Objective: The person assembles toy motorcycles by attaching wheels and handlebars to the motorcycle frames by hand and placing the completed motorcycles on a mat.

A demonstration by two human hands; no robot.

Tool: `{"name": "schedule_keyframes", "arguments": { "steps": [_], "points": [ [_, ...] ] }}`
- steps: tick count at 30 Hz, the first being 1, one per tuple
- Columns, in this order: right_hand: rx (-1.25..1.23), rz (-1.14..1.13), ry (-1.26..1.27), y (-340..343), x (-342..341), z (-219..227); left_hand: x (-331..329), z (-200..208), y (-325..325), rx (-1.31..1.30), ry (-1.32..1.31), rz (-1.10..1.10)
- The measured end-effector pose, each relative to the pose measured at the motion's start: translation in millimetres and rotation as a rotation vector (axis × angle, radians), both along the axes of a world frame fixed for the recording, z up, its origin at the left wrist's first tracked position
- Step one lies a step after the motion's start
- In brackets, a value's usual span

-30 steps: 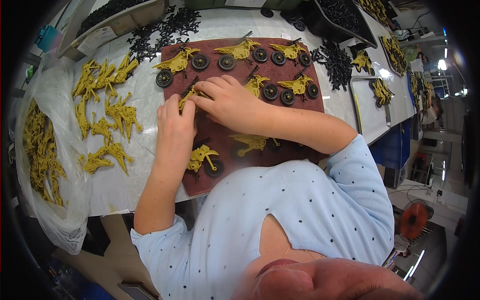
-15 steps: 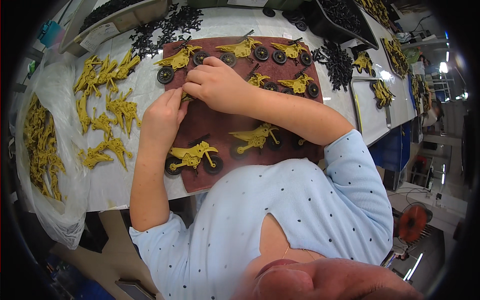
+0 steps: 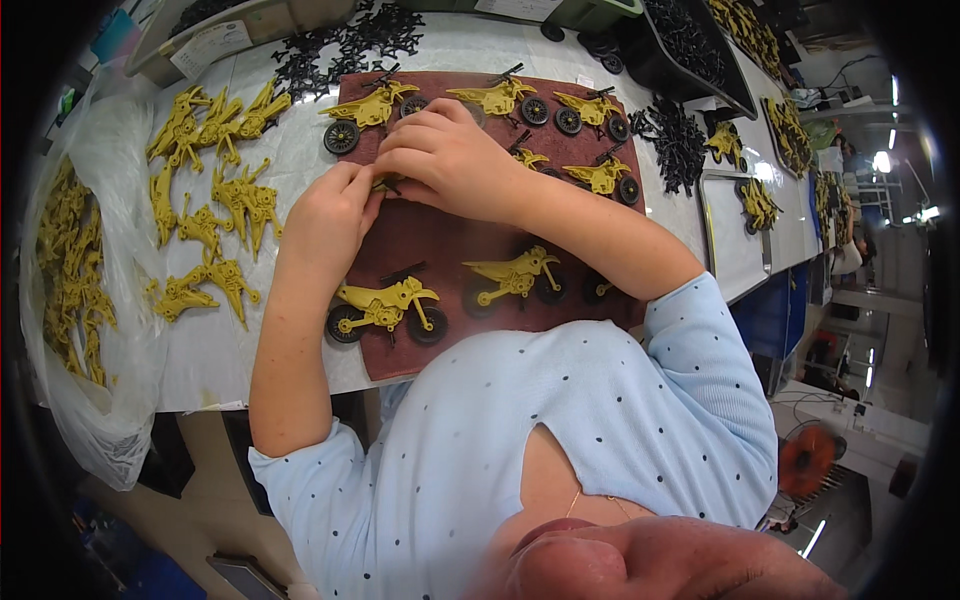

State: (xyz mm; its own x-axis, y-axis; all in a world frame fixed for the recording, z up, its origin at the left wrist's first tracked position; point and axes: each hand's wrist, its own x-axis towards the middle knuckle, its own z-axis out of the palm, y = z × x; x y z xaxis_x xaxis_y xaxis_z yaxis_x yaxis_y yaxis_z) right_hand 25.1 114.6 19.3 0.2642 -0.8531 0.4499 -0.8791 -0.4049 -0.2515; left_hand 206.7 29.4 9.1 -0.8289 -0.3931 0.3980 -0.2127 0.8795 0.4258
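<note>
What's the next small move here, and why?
Perhaps ease the right hand slightly aside while the left hand steadies the small piece: both meet around it over the red mat and hide most of it, so its state can't be checked.

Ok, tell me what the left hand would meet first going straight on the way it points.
The left hand would likely meet the right hand first, just past the mostly hidden yellow part between them, though depth is unclear.

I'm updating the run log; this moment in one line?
Left hand: gripping mostly hidden piece; right hand: gripping same piece; maroon mat: yellow toy motorbikes; left of mat: yellow parts
</note>
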Motion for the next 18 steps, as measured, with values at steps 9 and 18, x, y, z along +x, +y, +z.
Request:
{"name": "schedule_keyframes", "arguments": {
  "steps": [9,18],
  "points": [
    [-0.138,-0.010,0.174,9.9,4.7,4.1,2.2,-2.8,-1.2,0.025,-0.012,-0.002],
    [-0.062,0.163,0.305,7.0,-1.7,11.0,1.8,-10.9,-2.0,-0.036,0.012,-0.001]
  ]
}}
